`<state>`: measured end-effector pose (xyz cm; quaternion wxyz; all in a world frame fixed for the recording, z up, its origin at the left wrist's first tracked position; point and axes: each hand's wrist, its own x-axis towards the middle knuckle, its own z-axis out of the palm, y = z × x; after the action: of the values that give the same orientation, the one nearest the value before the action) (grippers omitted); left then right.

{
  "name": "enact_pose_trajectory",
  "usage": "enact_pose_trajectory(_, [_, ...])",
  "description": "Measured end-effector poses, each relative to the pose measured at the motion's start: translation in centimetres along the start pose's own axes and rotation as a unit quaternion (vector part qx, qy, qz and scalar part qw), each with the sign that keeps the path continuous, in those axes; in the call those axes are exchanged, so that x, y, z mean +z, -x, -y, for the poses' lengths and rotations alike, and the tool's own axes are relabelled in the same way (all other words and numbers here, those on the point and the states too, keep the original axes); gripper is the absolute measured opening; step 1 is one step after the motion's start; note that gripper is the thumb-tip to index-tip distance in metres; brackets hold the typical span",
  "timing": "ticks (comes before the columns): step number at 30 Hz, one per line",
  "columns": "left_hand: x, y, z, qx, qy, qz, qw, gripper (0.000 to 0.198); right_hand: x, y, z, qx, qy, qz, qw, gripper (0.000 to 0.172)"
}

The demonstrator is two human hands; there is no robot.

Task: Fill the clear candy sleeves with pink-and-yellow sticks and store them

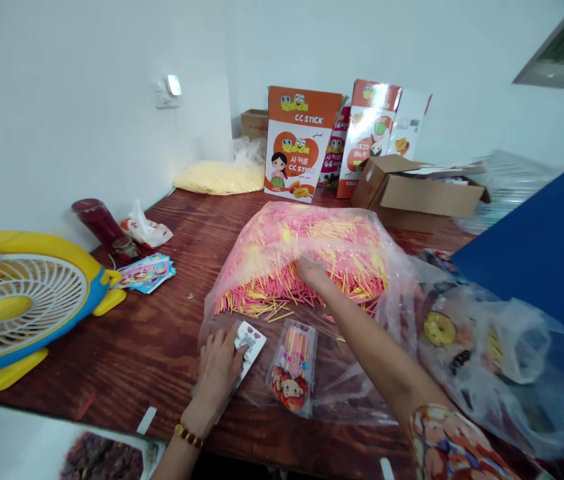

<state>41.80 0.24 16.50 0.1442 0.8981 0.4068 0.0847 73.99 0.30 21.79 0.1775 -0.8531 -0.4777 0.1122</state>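
A big clear plastic bag (242, 253) full of thin pink and yellow sticks (312, 253) lies open on the brown wooden table (162, 333). My right hand (312, 272) reaches into the pile, fingers closed round some sticks. My left hand (218, 370) rests near the table's front edge, fingers curled on a small empty printed packet (251, 341). Right of that hand lies a filled packet of sticks (293, 367) with a cartoon face on it.
A yellow and blue fan (17, 307) stands at the left. Loose printed packets (145, 272), a dark red bottle (99, 223) and a tissue pack lie behind it. CC Stick cartons (299, 143) and an open brown box (422, 190) stand at the back. Clear bags (487, 347) lie right.
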Motion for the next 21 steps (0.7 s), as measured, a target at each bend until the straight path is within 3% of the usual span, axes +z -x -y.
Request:
enact_pose_trajectory(3, [0.0,0.1,-0.2,-0.01,-0.003,-0.006,1.0,0.04,-0.7,-0.3,-0.9,0.015,-0.03,0.023,0.999,0.035])
enact_pose_trajectory(5, [0.0,0.2,-0.4,-0.018,-0.002,-0.02,1.0,0.04,-0.9,0.1,-1.7,0.027,-0.055,0.04,0.997,0.025])
enact_pose_trajectory(7, [0.1,0.5,-0.7,-0.018,-0.002,-0.042,0.999,0.038,-0.8,1.1,-2.7,0.042,-0.085,0.053,0.994,0.016])
enact_pose_trajectory(11, [0.2,0.6,-0.9,-0.004,0.025,-0.075,0.997,0.035,-0.5,4.6,-4.7,0.058,-0.168,0.057,0.982,0.023])
enact_pose_trajectory(17, [0.4,-1.0,-0.1,-0.013,0.133,-0.099,0.986,0.015,1.1,9.3,-6.3,0.075,-0.325,0.061,0.941,0.022])
enact_pose_trajectory(21, [-0.2,-1.4,-0.3,-0.022,0.171,-0.099,0.98,0.016,2.6,10.8,-6.4,0.086,-0.407,0.039,0.908,0.023])
